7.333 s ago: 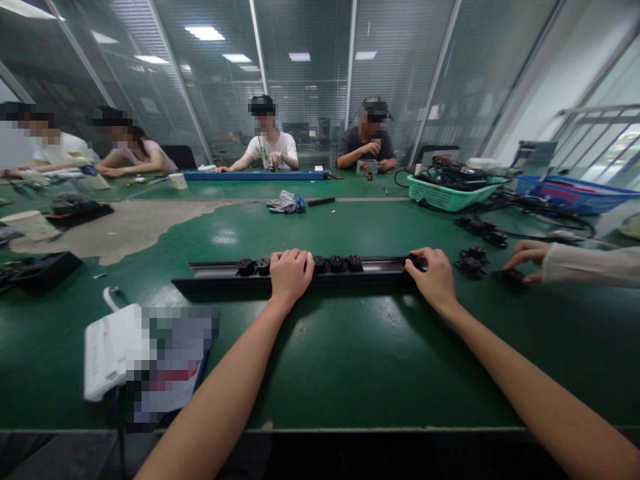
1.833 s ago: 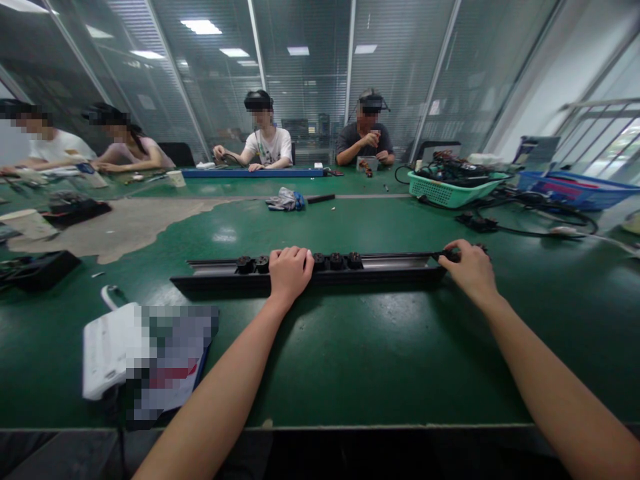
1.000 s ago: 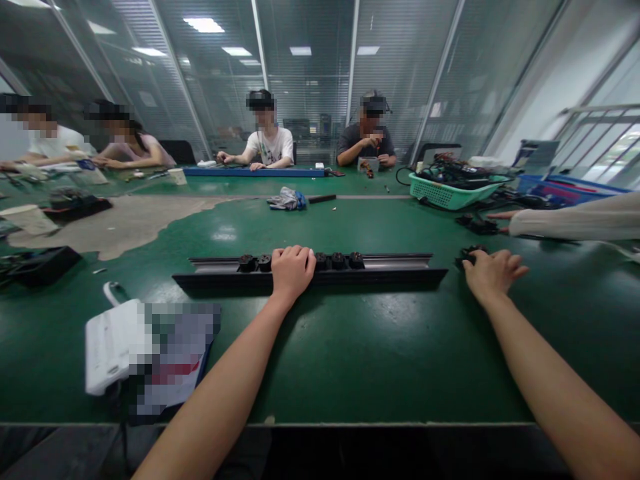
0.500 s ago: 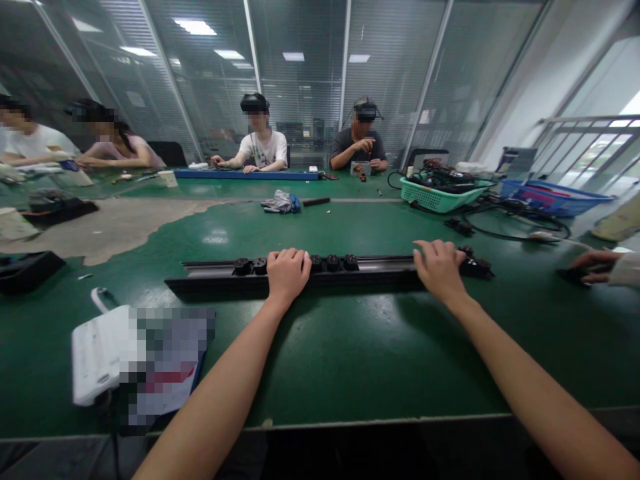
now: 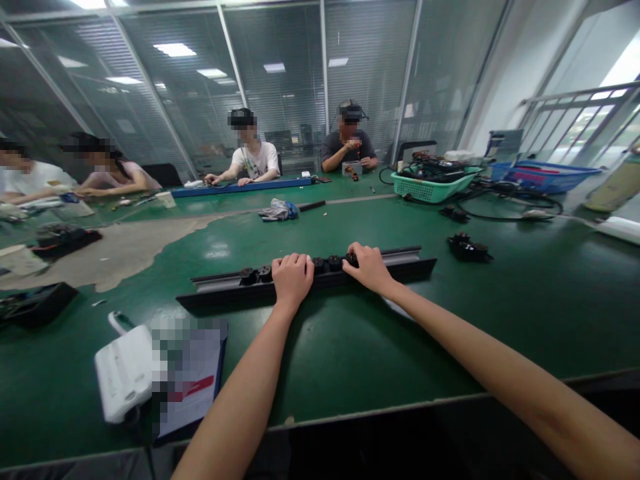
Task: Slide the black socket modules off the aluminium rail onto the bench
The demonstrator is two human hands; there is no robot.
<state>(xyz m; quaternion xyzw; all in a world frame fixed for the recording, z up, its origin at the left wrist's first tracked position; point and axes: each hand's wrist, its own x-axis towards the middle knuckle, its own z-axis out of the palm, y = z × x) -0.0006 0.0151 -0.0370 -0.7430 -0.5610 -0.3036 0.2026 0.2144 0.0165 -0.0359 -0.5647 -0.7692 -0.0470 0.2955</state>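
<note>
The right hand [image 5: 367, 267] has moved in from the rail's end and now sits near the left hand [image 5: 293, 277], both curled over black round fittings [image 5: 333, 263] on an aluminium rail [image 5: 395, 261]; both seem to press or lightly cup them, though how firm the hold is cannot be told. Loose black fittings [image 5: 467, 248] lie to the right on the green bench mat [image 5: 450, 320], a white device [image 5: 123, 373] to the left. Beyond, a green plastic basket [image 5: 425, 191] holds cables, and two seated people [image 5: 253, 157] work farther along the bench
</note>
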